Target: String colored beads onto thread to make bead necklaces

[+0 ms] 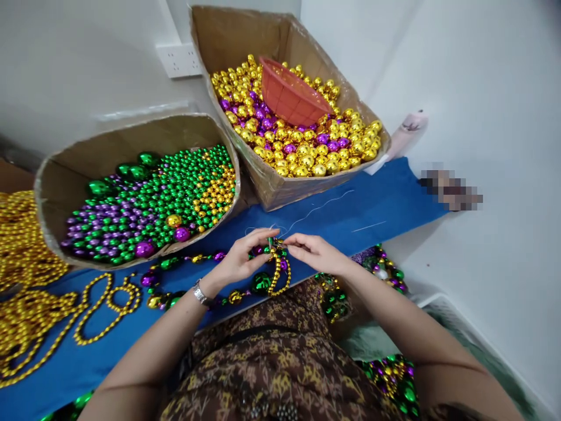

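Note:
My left hand (245,254) is closed in a pinch on a bead strand, at a cluster of small green and gold beads. Facing it, my right hand (318,252) has thumb and forefinger pressed together at the same cluster; whatever is between those fingertips is too small to make out. A loop of small gold beads (276,275) hangs below the fingers. Thin pale thread (322,207) trails from the hands over the blue cloth. The bead necklace (197,258), in green, purple and gold, curves along the cloth under my left wrist, with a large green bead (262,283) near the front edge.
Behind stand a carton of small beads (48,175) and a taller carton of gold and purple balls (272,196), with a red basket (289,93) in it. Gold bead strings (39,316) pile at left on the blue cloth (394,187). At right is a white crate (464,318).

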Available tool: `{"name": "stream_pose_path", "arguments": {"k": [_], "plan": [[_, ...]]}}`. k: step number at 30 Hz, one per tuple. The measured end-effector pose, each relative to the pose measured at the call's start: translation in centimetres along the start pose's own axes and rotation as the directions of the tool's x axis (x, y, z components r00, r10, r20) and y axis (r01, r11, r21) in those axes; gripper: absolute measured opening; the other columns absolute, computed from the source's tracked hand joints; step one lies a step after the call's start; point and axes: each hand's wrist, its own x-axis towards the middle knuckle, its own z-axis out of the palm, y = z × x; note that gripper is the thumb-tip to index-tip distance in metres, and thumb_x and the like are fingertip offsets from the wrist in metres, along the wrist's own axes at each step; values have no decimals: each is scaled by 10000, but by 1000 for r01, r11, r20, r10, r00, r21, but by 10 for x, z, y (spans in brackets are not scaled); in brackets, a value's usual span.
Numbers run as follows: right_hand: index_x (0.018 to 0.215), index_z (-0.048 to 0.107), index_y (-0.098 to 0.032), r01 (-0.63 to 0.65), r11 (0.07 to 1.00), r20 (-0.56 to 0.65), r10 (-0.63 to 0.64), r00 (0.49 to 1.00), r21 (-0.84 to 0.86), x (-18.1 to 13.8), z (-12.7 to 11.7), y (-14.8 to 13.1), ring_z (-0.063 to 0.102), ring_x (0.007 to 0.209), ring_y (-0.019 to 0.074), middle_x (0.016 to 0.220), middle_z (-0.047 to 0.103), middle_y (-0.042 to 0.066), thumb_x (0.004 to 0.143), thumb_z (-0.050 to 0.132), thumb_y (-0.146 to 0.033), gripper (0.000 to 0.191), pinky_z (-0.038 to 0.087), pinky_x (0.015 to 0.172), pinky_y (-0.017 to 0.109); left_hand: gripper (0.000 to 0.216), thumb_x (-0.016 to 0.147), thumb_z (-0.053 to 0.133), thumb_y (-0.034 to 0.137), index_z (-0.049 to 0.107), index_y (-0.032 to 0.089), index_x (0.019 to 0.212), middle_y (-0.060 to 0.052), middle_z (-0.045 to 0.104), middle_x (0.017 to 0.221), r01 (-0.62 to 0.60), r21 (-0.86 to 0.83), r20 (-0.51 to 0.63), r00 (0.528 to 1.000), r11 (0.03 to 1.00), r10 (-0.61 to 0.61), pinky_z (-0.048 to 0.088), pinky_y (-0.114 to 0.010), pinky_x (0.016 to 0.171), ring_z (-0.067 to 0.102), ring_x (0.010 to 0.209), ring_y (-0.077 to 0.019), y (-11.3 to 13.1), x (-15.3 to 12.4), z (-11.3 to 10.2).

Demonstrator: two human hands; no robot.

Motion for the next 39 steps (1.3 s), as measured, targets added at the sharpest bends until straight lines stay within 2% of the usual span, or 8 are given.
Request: {"name": "stream_pose_path", "arguments": {"k": [6, 12, 14, 17, 21, 29, 34, 39], "plan": [[1031, 649, -174, 73, 997, 42, -72, 997, -35, 10, 4, -3, 612, 791, 153, 881, 689, 21, 919, 513, -427, 309, 479, 712, 270, 488, 865, 626, 204, 527, 250, 1340, -114, 578, 1287, -24, 64, 0, 1000, 998, 24, 487, -406, 1004, 539, 1215, -232, 3, 2, -1], [1078, 621, -190, -12, 990, -169, -11, 986, -137, 2, -12, 29, 644, 845, 167, 967, 700, 43, 949, 454, -434, 322, 496, 750, 283, 502, 875, 608, 205, 499, 264, 1362, -121, 530, 1348, 11, -13, -6, 1000, 1000, -11, 524, -399, 948, 591, 1124, -213, 0, -1, -2], [1128, 609, -192, -187, 906, -276, 82, 958, -381, -6, -23, 54, 648, 848, 177, 990, 696, 59, 955, 447, -420, 328, 493, 754, 282, 515, 872, 613, 204, 489, 259, 1369, -130, 516, 1366, 20, -28, -27, 999, 999, -21, 525, -399, 943, 622, 1056, -199, -3, -4, -2], [1185, 613, -187, -467, 601, -441, 203, 874, -649, -20, -35, 86, 630, 899, 231, 1033, 674, 118, 948, 462, -391, 347, 480, 767, 319, 528, 860, 631, 207, 489, 246, 1367, -143, 498, 1387, 41, -54, -85, 995, 998, -46, 534, -376, 922, 646, 999, -186, -8, -7, -3], [1303, 563, -203, -478, 480, -460, 165, 873, -735, -32, -32, 101, 543, 1064, 300, 1182, 612, 164, 944, 473, -399, 419, 448, 850, 385, 544, 844, 652, 206, 487, 238, 1362, -141, 497, 1391, 79, -109, -138, 986, 991, -94, 548, -319, 873, 646, 997, -177, -10, -7, -2], [1180, 604, -165, -260, 596, -240, 115, 964, -760, -8, -3, 89, 580, 985, 251, 1024, 624, 137, 921, 547, -359, 328, 448, 854, 335, 556, 828, 664, 208, 488, 233, 1355, -146, 503, 1383, 91, -142, -159, 981, 986, -113, 556, -292, 807, 655, 953, -168, -4, -2, 3], [1125, 528, -183, -5, 898, -127, -56, 990, -441, -1, -9, 48, 613, 882, 175, 994, 640, 69, 963, 451, -340, 238, 466, 780, 286, 549, 828, 663, 191, 498, 234, 1350, -133, 545, 1346, 102, -169, -148, 981, 980, -128, 544, -277, 800, 653, 932, -159, -2, -3, 4], [1070, 547, -203, 201, 923, 22, -205, 978, -328, 11, -19, 2, 596, 801, 165, 922, 654, 39, 941, 471, -407, 253, 440, 719, 288, 562, 816, 681, 190, 504, 226, 1348, -132, 596, 1266, 74, -269, -132, 985, 960, -113, 537, -288, 810, 634, 964, -171, -2, 0, 6]]}}
